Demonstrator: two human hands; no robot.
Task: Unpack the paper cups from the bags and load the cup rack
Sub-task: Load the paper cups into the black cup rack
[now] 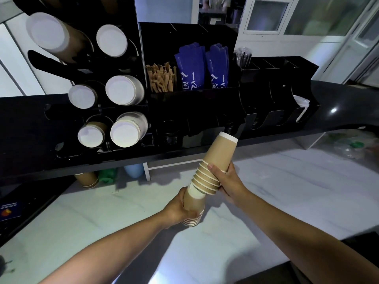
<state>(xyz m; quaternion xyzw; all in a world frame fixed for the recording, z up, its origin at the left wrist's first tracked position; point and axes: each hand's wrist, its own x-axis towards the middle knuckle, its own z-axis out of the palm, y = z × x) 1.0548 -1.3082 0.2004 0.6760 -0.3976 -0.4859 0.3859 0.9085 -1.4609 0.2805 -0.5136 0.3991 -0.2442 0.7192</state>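
Note:
Two stacks of brown paper cups meet above the white counter. My right hand grips the upper stack, which tilts up toward the black shelf with its base end highest. My left hand grips the lower stack, whose base end pokes into the mouth of the upper one. The black cup rack stands at the upper left, with several cup stacks lying in its round holes, white bases facing me. No bag is around either stack.
A black organiser beside the rack holds brown stirrers and blue sleeves. Black lid holders stand to the right. Brown cups and bottles stand under the black shelf. A plastic bag lies on the white counter at the far right.

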